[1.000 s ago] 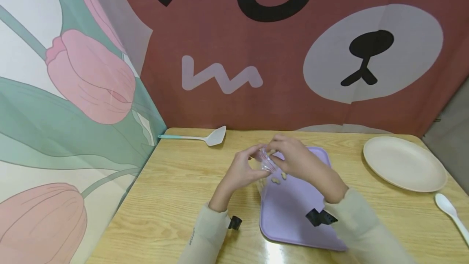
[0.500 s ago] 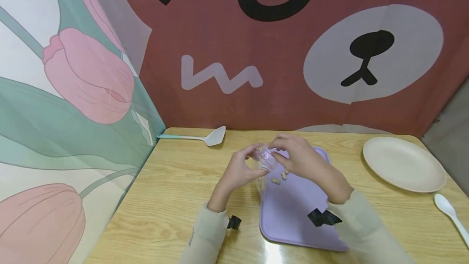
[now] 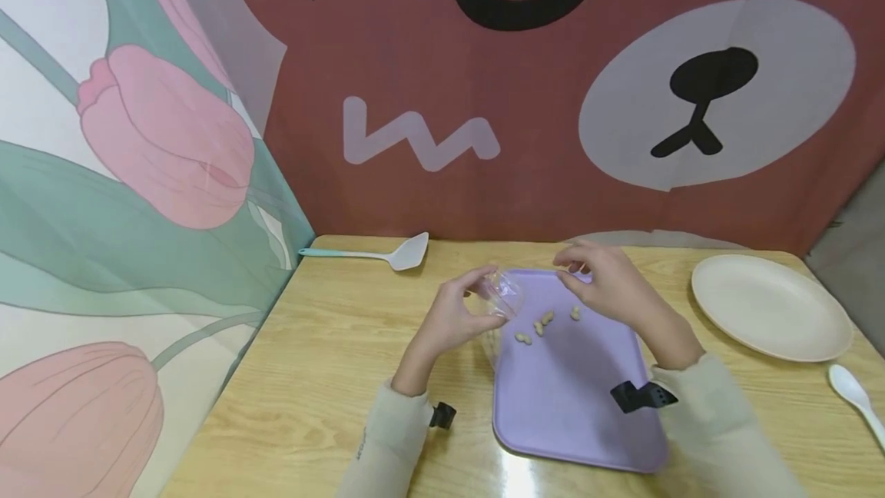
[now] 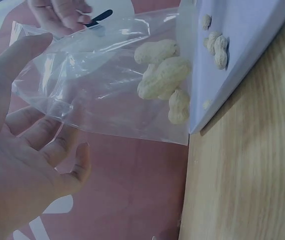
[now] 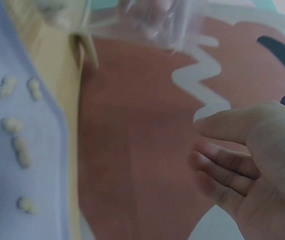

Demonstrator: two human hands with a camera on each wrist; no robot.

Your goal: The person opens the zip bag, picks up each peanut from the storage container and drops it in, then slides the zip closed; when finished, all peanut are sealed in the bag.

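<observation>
A tulip-print backdrop and bear-print backdrop around a wood-grain table suggest a staged corner.

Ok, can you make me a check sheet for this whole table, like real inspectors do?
Surface: light wooden table with a purple tray on it.
Job's things: clear bag with bagged peanuts inside; loose peanuts on the tray.
Clutter: spatula, cream plate, white spoon.
Grippers: left hand holds the bag; right hand is raised, nothing seen in it.
Cables: nothing seen.
Surroundings: backdrops printed with tulips and a cartoon animal face.
</observation>
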